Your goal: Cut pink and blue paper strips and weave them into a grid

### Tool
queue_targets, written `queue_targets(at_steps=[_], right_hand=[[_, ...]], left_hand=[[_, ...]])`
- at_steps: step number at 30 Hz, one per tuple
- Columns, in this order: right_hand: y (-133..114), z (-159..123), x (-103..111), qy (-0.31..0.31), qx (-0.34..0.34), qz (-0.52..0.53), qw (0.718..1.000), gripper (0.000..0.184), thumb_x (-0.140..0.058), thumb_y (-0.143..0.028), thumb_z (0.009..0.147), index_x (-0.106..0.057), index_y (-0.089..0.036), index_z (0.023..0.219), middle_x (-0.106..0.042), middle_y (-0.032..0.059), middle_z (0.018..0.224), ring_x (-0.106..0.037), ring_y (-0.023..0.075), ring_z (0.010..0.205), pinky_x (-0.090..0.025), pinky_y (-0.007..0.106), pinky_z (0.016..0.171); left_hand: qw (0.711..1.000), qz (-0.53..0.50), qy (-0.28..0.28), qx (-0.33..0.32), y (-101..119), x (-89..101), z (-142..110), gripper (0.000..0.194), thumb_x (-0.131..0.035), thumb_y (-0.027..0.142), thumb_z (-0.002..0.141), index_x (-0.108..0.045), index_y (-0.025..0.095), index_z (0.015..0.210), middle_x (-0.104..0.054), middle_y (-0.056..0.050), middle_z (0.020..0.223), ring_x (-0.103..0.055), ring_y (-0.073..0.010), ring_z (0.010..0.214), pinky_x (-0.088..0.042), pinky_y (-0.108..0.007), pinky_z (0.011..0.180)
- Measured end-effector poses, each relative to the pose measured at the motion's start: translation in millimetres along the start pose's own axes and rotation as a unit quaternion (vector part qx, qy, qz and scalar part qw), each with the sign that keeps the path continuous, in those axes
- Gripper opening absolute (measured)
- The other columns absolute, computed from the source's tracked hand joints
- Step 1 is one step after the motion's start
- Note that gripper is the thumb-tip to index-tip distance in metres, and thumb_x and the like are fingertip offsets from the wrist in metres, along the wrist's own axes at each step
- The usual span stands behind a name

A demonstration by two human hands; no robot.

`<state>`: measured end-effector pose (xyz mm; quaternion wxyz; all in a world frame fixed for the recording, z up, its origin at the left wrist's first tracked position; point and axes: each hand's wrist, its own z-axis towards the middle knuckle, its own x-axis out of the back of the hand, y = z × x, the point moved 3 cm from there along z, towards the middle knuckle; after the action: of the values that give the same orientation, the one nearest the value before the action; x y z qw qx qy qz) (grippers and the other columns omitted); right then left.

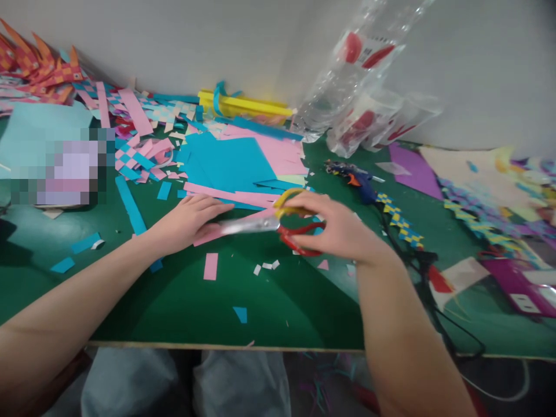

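My right hand grips a pair of scissors by its yellow and red handles, fingers through the loops. The blades point left, towards my left hand, and are slightly smeared by motion. My left hand lies over the table with its fingers stretched out, pressing on pink paper strips. Just behind both hands are blue paper sheets and pink paper sheets in a loose stack, with long pink and blue strips along its front edge.
Paper scraps are scattered over the green table. Woven paper pieces lie at the left, near orange woven figures. A yellow bundle and clear plastic cups stand by the wall. A dark cable runs at the right.
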<state>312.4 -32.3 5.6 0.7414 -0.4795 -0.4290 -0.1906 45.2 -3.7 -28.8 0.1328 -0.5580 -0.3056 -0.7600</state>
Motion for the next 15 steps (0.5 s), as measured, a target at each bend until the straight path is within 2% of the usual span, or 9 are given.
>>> queue_targets(at_steps=[2, 4, 5, 7, 10, 13, 15], right_hand=[[25.2, -2.1, 10.6, 0.127, -0.080, 0.010, 0.989, 0.041, -0.067, -0.034, 0.076, -0.060, -0.023, 0.114, -0.064, 0.0089, 0.123, -0.063, 0.0285, 0.109, -0.051, 0.046, 0.093], [52.0, -5.8, 16.4, 0.241, -0.187, -0.037, 0.952, 0.045, -0.066, -0.039, 0.076, -0.059, -0.020, 0.116, -0.066, 0.0118, 0.116, -0.065, 0.0299, 0.103, -0.053, 0.048, 0.086], [63.4, -7.3, 16.7, 0.266, -0.234, -0.078, 0.932, 0.049, -0.069, -0.040, 0.073, -0.059, -0.019, 0.116, -0.067, 0.0134, 0.114, -0.065, 0.0319, 0.101, -0.052, 0.051, 0.086], [78.8, -7.2, 12.9, 0.251, -0.269, -0.152, 0.917, 0.056, -0.073, -0.041, 0.066, -0.059, -0.017, 0.115, -0.065, 0.0166, 0.118, -0.062, 0.0377, 0.107, -0.047, 0.059, 0.092], [86.3, -5.5, 2.7, 0.191, -0.270, -0.201, 0.922, 0.045, -0.063, -0.038, 0.076, -0.061, -0.013, 0.113, -0.065, 0.0214, 0.115, -0.059, 0.0424, 0.111, -0.043, 0.063, 0.092], [76.4, -4.6, -3.3, 0.201, -0.252, -0.224, 0.920, 0.052, -0.057, -0.034, 0.080, -0.052, -0.006, 0.124, -0.060, 0.0282, 0.120, -0.056, 0.0445, 0.114, -0.044, 0.064, 0.091], [62.5, -2.3, -3.9, 0.223, -0.213, -0.224, 0.924, 0.054, -0.058, -0.032, 0.082, -0.048, -0.007, 0.129, -0.057, 0.0284, 0.126, -0.053, 0.0438, 0.120, -0.042, 0.064, 0.095]], left_hand=[[1.000, -0.006, 0.013, 0.006, 1.3, 2.0, -0.4, 0.040, -0.041, 0.033, 0.101, -0.050, 0.017, 0.136, -0.060, -0.013, 0.129, -0.050, -0.0264, 0.120, -0.039, -0.042, 0.098], [1.000, 0.015, 0.017, -0.004, 3.7, 4.0, -1.8, 0.040, -0.043, 0.040, 0.100, -0.056, 0.018, 0.130, -0.061, -0.013, 0.127, -0.051, -0.0273, 0.119, -0.039, -0.043, 0.097], [0.999, 0.032, 0.014, -0.013, 5.0, 4.8, -2.9, 0.040, -0.045, 0.044, 0.099, -0.059, 0.019, 0.126, -0.061, -0.012, 0.125, -0.051, -0.0279, 0.117, -0.038, -0.043, 0.096], [0.997, 0.065, 0.007, -0.028, 7.4, 6.2, -5.3, 0.041, -0.051, 0.050, 0.095, -0.064, 0.020, 0.119, -0.062, -0.011, 0.121, -0.052, -0.0289, 0.115, -0.038, -0.042, 0.093], [0.995, 0.086, 0.008, -0.045, 9.3, 8.4, -8.4, 0.037, -0.059, 0.049, 0.091, -0.067, 0.020, 0.112, -0.064, -0.010, 0.117, -0.053, -0.0288, 0.110, -0.037, -0.041, 0.089], [0.995, 0.081, 0.019, -0.054, 9.0, 10.6, -9.8, 0.028, -0.055, 0.043, 0.094, -0.070, 0.022, 0.105, -0.066, -0.008, 0.112, -0.055, -0.0268, 0.107, -0.036, -0.040, 0.086], [0.995, 0.075, 0.024, -0.056, 8.5, 12.1, -10.1, 0.026, -0.050, 0.039, 0.098, -0.071, 0.023, 0.101, -0.067, -0.007, 0.110, -0.056, -0.0250, 0.105, -0.035, -0.039, 0.086]])
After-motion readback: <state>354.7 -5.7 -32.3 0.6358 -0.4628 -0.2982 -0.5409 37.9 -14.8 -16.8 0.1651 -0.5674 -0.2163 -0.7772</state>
